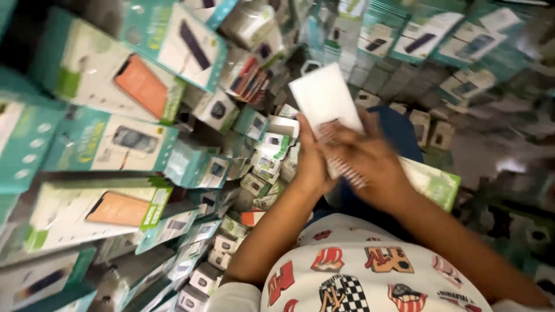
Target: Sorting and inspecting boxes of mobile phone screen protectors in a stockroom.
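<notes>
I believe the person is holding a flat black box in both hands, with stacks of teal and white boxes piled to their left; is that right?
Not quite: the flat box is white, not black, as the head view shows. Both the left hand and the right hand do hold it, and the stacks of teal and white boxes are piled to their left.

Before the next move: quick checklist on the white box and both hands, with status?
1. Left hand on white box: ok, fingers along its left edge.
2. Right hand on the box: ok, laid across its lower part.
3. Firmness of grip: cannot tell, hands blurred.
4. Box whole and closed: cannot tell, lower end covered.
5. Space around hands: not ok, teal boxes stacked close at left, small boxes heaped beside the left hand.
6. Green-edged box under right wrist: cannot tell if touching.
</notes>
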